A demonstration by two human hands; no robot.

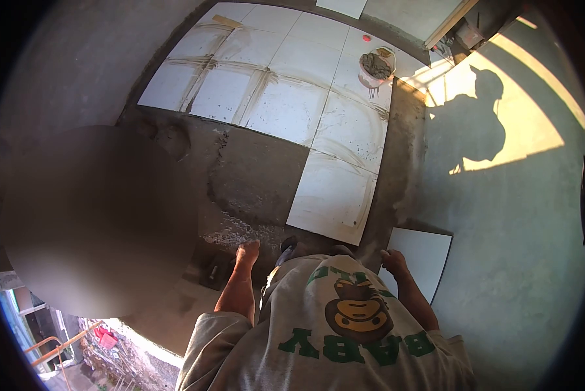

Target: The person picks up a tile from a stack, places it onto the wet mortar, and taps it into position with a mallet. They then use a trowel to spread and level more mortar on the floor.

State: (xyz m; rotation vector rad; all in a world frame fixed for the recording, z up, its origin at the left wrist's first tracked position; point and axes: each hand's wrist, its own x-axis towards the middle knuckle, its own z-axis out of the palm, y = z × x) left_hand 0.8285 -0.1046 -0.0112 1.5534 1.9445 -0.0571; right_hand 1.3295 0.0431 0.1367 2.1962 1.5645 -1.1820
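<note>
My left hand (247, 253) is curled into a fist above the rough, rubble-strewn floor (237, 231), with no object showing in it. On the other side, my right hand (395, 262) has its fingers curled in, overlapping the left edge of a white tile (419, 257) that stands by the right wall. What those fingers hold, if anything, I cannot tell. Ahead of my feet lies a laid white tile (335, 195), the nearest of a floor of large tiles (283, 101) smeared with mortar along their joints. Bare grey mortar bed (256, 166) lies left of it.
A bucket of mortar (376, 70) stands on the far tiles near a small red object (366, 38). Sunlight throws a person's shadow (481, 114) on the right wall (501, 228). A large blurred patch covers the left. An opening with a rail (48, 352) shows at lower left.
</note>
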